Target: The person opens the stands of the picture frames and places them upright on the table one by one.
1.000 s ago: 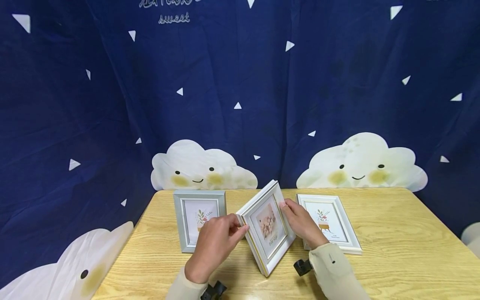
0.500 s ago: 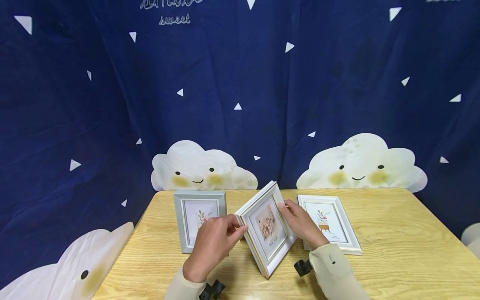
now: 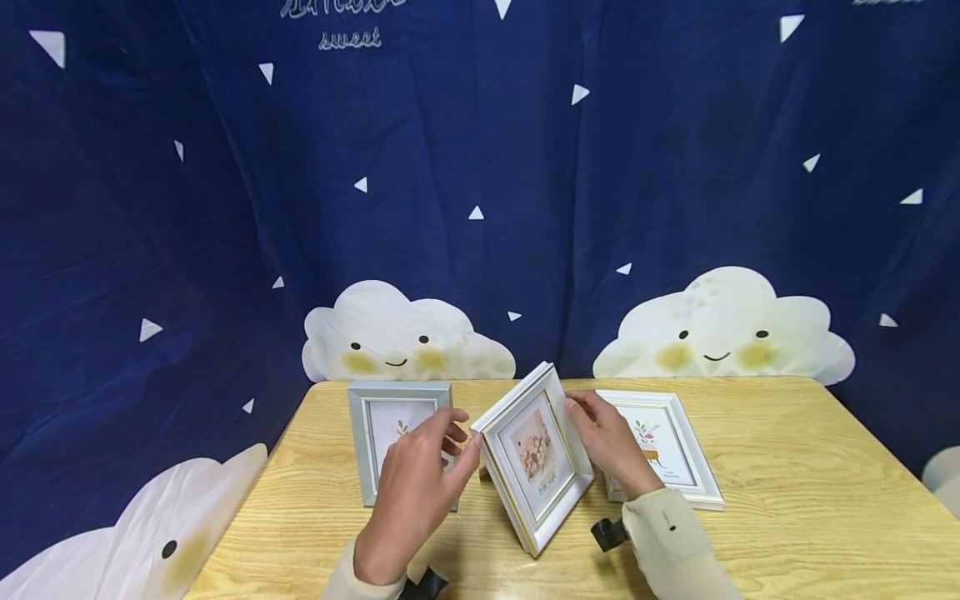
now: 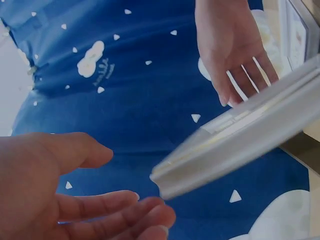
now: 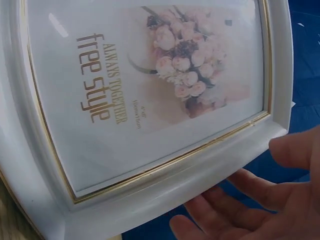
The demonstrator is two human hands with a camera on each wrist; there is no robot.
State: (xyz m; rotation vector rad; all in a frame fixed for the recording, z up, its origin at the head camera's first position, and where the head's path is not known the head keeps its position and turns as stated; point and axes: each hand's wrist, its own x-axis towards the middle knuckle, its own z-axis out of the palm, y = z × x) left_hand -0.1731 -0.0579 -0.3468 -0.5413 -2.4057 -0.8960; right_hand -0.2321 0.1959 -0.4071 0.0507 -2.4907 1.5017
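Observation:
A white picture frame (image 3: 536, 454) with a gold inner line and a flower print stands tilted on the table, turned at an angle. To its left, my left hand (image 3: 411, 492) has its fingers spread loosely; the left wrist view shows a gap between the thumb and the frame's edge (image 4: 230, 150). On the other side, my right hand (image 3: 611, 442) is close against the frame's right edge, thumb in front and fingers partly behind. Its fingers look loose in the right wrist view, and the thumb (image 5: 295, 150) does not press on the border.
Behind my left hand stands a grey-blue picture frame (image 3: 362, 446) with a plant print. A second white frame (image 3: 693, 454) with a plant print is at the right, partly covered by my right hand. The wooden table (image 3: 810, 500) meets a dark blue curtain (image 3: 480, 150) with clouds.
My left hand has let go of the white frame's left edge and moved slightly left, fingers opening. My right hand has loosened at the right edge. The frame stays put.

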